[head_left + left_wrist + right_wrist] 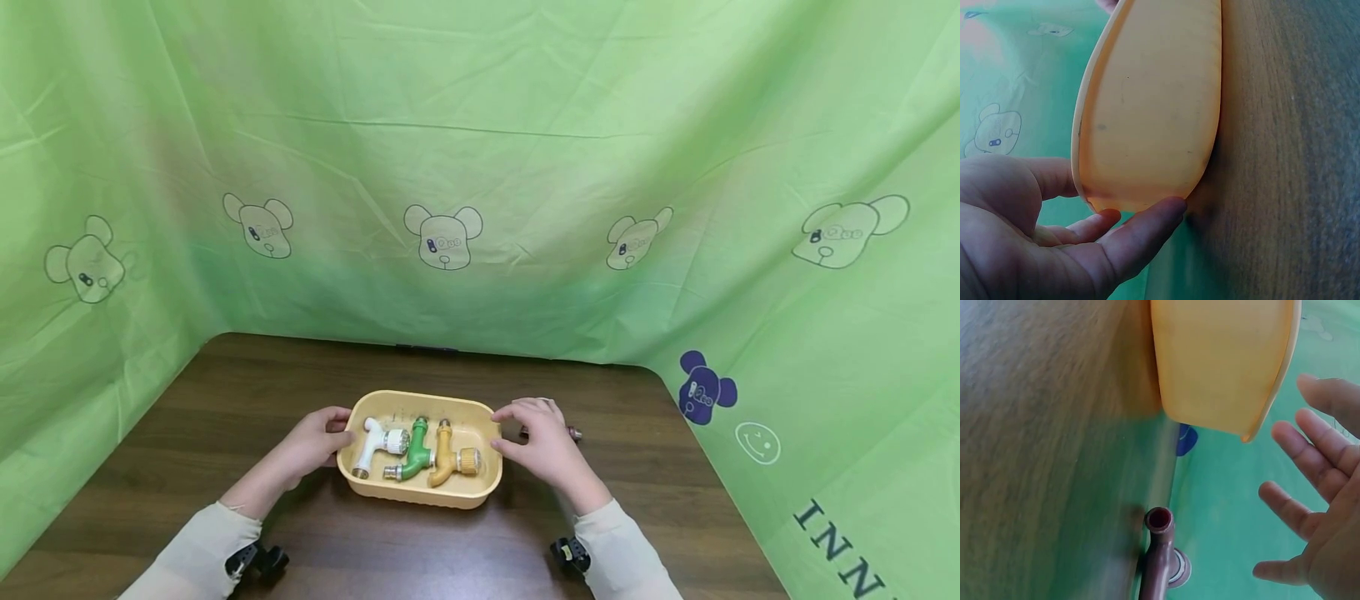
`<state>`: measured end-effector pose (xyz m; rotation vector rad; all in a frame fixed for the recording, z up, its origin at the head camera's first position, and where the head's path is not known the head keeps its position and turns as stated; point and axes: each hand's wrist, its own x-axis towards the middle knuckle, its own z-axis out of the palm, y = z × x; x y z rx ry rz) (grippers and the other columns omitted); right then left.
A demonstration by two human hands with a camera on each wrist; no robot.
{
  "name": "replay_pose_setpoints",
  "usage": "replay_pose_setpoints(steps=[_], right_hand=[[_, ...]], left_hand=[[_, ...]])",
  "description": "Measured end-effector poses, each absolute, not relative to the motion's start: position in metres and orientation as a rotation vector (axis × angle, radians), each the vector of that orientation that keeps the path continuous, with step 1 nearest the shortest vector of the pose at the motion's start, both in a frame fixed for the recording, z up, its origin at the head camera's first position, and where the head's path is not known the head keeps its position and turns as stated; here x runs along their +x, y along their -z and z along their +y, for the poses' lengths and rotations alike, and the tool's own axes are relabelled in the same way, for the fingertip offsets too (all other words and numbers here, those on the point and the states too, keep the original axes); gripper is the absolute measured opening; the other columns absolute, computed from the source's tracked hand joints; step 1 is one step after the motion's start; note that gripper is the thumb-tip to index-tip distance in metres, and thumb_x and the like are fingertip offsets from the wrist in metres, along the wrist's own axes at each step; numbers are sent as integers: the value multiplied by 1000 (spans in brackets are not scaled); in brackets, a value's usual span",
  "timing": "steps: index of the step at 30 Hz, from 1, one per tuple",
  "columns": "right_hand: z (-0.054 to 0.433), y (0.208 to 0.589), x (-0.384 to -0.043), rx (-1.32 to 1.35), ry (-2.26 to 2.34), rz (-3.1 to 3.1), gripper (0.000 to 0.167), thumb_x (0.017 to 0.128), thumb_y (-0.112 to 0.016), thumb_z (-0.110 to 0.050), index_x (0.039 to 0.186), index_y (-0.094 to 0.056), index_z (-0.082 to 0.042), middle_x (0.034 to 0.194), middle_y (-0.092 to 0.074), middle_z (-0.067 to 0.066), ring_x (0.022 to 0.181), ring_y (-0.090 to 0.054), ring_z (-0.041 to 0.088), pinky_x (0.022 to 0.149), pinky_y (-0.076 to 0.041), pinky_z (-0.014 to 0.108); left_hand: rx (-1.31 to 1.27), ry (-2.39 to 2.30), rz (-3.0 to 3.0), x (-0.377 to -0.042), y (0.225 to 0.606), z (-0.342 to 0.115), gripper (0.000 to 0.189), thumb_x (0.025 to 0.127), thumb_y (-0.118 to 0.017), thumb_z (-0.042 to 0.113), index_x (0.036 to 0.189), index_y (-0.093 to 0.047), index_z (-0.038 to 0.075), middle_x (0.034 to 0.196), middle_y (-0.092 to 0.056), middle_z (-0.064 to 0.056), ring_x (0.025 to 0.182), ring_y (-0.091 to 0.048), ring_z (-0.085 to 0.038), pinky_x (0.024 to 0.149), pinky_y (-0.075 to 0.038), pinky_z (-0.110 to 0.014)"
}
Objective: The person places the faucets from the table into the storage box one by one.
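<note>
A pale yellow plastic tub [416, 495] stands on the table with three taps lying in it: a white tap [371, 444], a green tap [417, 454] and an orange-yellow tap [446, 457]. My left hand [313, 442] holds the tub's left end, thumb at the rim and fingers against the outer wall [1154, 106]. At the opposite end is my right hand [542, 442], its fingers spread and apart from the tub's wall [1222, 362] in the right wrist view. A dark maroon tap [1157, 565] lies on the table beside that hand, mostly hidden behind it in the head view.
The brown wooden table [420, 554] carries everything. Green curtains [450, 100] printed with bear faces hang close behind the table and along both sides. A thin dark strip [426, 347] shows at the far table edge.
</note>
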<state>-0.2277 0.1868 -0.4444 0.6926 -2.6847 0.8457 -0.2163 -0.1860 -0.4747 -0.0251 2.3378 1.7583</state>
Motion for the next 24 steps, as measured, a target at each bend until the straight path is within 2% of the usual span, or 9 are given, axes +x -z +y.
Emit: replay_pose_setpoints(steps=[12, 24], right_hand=[[198, 445, -230, 830, -879, -2590, 37, 78, -89, -23, 112, -74, -15, 117, -71, 0, 123, -59, 29, 118, -24, 64], [210, 444, -234, 843, -911, -2582, 35, 81, -87, -20, 113, -74, -15, 119, -69, -2, 117, -57, 22, 106, -44, 47]], left_hand=[[-21, -1740, 2347, -218, 473, -185, 49, 100, -60, 6, 144, -45, -10, 129, -58, -27, 104, -67, -26, 78, -63, -42], [-4, -1751, 2333, -217, 476, -188, 50, 101, -59, 6, 145, -43, -11, 131, -57, -29, 107, -66, -28, 79, -63, -43]])
